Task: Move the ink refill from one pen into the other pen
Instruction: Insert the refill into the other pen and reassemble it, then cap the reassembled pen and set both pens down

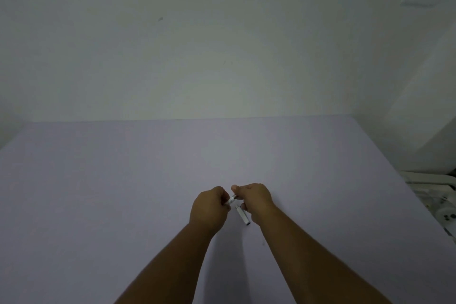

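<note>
Both my hands meet over the pale lilac table (123,192), a little above its surface. My left hand (209,207) and my right hand (254,198) each pinch one end of a short white pen (232,199) that spans the gap between them. A second white pen piece (243,215) with a dark tip sticks down and to the right from under my right hand's fingers. Whether it lies on the table or is held, I cannot tell. No ink refill shows; the fingers hide most of both pens.
A plain white wall (197,44) rises at the table's far edge. White objects (434,195) sit off the table's right edge. The right wall closes in at the upper right.
</note>
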Available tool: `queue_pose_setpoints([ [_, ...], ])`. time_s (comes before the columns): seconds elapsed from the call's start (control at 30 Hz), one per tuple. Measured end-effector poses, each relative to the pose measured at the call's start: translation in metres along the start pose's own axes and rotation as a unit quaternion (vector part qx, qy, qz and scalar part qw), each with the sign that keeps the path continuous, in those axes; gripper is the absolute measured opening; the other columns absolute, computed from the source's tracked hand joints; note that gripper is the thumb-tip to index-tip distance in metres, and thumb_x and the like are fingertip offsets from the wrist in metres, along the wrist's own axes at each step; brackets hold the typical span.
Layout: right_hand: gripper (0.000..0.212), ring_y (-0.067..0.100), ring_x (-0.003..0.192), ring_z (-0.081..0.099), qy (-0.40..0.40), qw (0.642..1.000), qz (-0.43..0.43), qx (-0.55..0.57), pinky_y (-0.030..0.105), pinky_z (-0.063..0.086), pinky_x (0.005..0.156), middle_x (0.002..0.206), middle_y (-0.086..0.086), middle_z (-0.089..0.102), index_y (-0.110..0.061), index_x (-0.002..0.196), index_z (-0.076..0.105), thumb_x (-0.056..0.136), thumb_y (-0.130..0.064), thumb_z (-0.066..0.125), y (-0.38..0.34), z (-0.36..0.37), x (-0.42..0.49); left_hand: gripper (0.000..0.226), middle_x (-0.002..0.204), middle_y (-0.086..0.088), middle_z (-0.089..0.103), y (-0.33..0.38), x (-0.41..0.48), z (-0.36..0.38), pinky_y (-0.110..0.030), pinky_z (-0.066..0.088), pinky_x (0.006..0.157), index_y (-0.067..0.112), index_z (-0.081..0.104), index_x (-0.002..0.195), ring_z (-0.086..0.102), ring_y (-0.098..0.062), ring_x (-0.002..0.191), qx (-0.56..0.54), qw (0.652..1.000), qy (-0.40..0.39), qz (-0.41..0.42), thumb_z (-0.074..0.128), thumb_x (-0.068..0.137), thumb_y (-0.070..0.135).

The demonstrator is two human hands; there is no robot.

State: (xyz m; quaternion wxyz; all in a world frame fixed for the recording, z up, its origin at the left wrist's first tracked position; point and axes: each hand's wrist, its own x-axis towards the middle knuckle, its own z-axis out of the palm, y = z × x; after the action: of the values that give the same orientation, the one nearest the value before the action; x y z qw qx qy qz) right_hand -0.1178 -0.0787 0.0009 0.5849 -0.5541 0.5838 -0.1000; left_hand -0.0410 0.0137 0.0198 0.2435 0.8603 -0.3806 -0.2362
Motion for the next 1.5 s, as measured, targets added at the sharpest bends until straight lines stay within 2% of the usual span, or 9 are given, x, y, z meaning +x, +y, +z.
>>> queue_pose_setpoints([
  [0.13,0.041,0.020,0.063,0.060,-0.001,1.000,0.004,-0.020,0.037,0.053,0.084,0.079,0.003,0.069,-0.007,0.075,0.068,0.087,-0.044,0.057,-0.001,-0.005,0.004,0.019,0.094,-0.003,0.069,-0.008,0.003,-0.001,-0.021,0.040,0.067,0.011,0.068,0.101,0.055,-0.013,0.077,-0.028,0.999,-0.013,-0.029,0.070,0.082,0.015],
  [0.3,0.034,0.030,0.109,0.063,0.050,0.956,-0.083,-0.276,0.034,0.050,0.093,0.114,0.016,0.070,0.000,0.107,0.069,0.093,-0.024,0.049,0.014,-0.015,0.020,0.029,0.089,0.001,0.066,-0.022,0.004,0.000,-0.031,0.057,0.071,0.014,0.068,0.105,0.062,-0.016,0.079,-0.122,0.986,-0.029,-0.107,0.075,0.077,0.015],
  [0.5,0.031,0.029,0.103,0.065,0.018,0.924,-0.089,-0.371,0.033,0.052,0.083,0.110,0.014,0.068,-0.007,0.100,0.064,0.082,-0.032,0.066,0.045,0.011,0.032,0.021,0.083,0.004,0.067,-0.033,0.006,0.007,-0.016,0.046,0.047,0.015,0.071,0.100,0.063,-0.013,0.074,-0.200,0.967,-0.038,-0.153,0.073,0.079,0.016],
  [0.73,0.033,0.031,0.106,0.062,0.048,0.902,-0.119,-0.412,0.033,0.049,0.083,0.112,0.017,0.066,-0.002,0.106,0.060,0.091,-0.031,0.052,0.056,0.019,0.036,0.014,0.084,-0.003,0.070,-0.041,0.009,0.008,-0.039,0.060,0.082,0.024,0.067,0.076,0.066,-0.022,0.081,-0.257,0.949,-0.059,-0.171,0.075,0.077,0.013],
  [0.83,0.033,0.031,0.093,0.067,0.058,0.926,-0.117,-0.353,0.031,0.051,0.075,0.092,0.016,0.072,-0.001,0.091,0.066,0.091,-0.031,0.051,0.050,0.017,0.035,0.014,0.079,-0.002,0.069,-0.041,0.010,0.008,-0.034,0.059,0.073,0.024,0.067,0.074,0.066,-0.020,0.074,-0.259,0.948,-0.064,-0.173,0.075,0.077,0.012],
  [0.9,0.031,0.028,0.077,0.066,0.064,0.968,-0.110,-0.216,0.030,0.051,0.068,0.067,0.007,0.067,-0.006,0.074,0.065,0.091,-0.029,0.053,0.040,0.013,0.033,0.015,0.075,-0.002,0.068,-0.039,0.010,0.007,-0.032,0.059,0.070,0.023,0.066,0.074,0.065,-0.018,0.068,-0.261,0.947,-0.068,-0.172,0.074,0.078,0.011],
  [1.0,0.019,0.026,0.076,0.067,0.062,0.991,-0.072,0.094,0.038,0.059,0.078,0.080,0.011,0.068,-0.004,0.083,0.065,0.091,-0.019,0.056,0.023,0.010,0.033,0.015,0.074,-0.002,0.068,-0.036,0.007,0.006,-0.031,0.058,0.068,0.022,0.067,0.075,0.065,-0.017,0.067,-0.259,0.948,-0.082,-0.168,0.074,0.078,0.010],
  [1.07,0.013,0.019,0.070,0.065,0.034,0.973,-0.054,0.221,0.029,0.058,0.067,0.083,0.012,0.066,-0.005,0.086,0.064,0.092,-0.012,0.054,0.010,0.008,0.030,0.015,0.074,-0.001,0.067,-0.033,0.006,0.005,-0.030,0.057,0.069,0.022,0.066,0.075,0.064,-0.017,0.067,-0.257,0.948,-0.089,-0.163,0.074,0.079,0.009],
  [1.5,0.018,0.020,0.068,0.062,-0.001,0.955,-0.071,0.287,0.031,0.057,0.072,0.076,0.011,0.065,-0.007,0.075,0.062,0.092,-0.007,0.054,0.001,0.001,0.016,0.011,0.075,-0.003,0.067,-0.026,-0.002,0.000,-0.022,0.050,0.055,0.019,0.067,0.079,0.063,-0.016,0.067,-0.252,0.951,-0.089,-0.156,0.072,0.080,0.009],
])
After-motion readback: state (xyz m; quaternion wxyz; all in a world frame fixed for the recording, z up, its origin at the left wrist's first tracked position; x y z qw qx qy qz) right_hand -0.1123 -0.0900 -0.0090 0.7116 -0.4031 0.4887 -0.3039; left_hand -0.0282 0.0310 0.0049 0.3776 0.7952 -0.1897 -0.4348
